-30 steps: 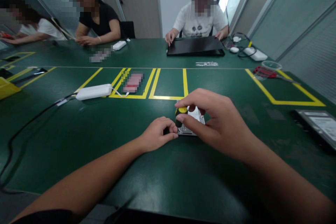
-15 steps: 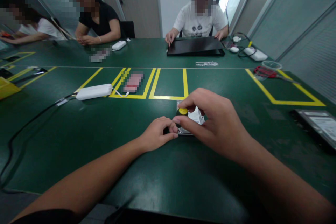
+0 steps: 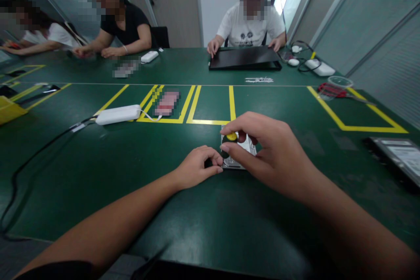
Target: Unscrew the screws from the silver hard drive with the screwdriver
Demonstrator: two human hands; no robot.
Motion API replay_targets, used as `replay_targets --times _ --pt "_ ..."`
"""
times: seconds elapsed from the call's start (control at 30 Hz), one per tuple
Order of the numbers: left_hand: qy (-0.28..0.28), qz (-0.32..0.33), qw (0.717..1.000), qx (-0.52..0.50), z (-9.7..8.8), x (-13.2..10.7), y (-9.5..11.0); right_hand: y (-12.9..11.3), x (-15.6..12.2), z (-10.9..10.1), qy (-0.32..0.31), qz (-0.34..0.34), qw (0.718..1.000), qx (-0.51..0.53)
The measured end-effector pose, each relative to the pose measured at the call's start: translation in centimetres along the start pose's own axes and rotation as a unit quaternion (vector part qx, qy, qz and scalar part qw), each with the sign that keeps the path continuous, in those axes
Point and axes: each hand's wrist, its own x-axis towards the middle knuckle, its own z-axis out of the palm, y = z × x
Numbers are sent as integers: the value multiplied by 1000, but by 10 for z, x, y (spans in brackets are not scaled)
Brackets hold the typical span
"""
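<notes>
A small silver hard drive (image 3: 234, 163) lies flat on the green table, partly covered by my right hand. At its left edge my left hand (image 3: 198, 166) is closed, with thumb and curled fingers gripping the drive's near left corner. Over the drive, my right hand (image 3: 262, 144) pinches a stubby black screwdriver with a yellow cap (image 3: 231, 138) between thumb and index finger. The screwdriver stands roughly upright. Its tip is too hidden to make out.
A larger hard drive (image 3: 398, 157) lies at the right. On the left are a white power strip (image 3: 118, 114) with a black cable and a pink phone (image 3: 167, 103). Yellow tape (image 3: 210, 121) marks the table. Across it, a person holds a black panel (image 3: 246, 57); others sit left.
My right thumb and index finger have shifted around the screwdriver's handle, and more of its black side shows. My left hand stays put. A co-worker's hand at the far left has reached outward.
</notes>
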Motion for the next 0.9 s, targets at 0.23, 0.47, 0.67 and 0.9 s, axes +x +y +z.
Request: replay_targets --times 0.23,0.47,0.67,0.9 --pt "4 0 1000 -20 1 0 0 3 0 2 26 15 999 -27" --pt "3 -4 1000 -22 3 -1 -2 4 -1 2 30 16 998 -45" --pt "3 3 1000 -5 1 0 0 3 -1 2 26 -4 999 -46" --pt "0 -2 1000 16 1 0 0 0 -2 2 23 -13 998 -59"
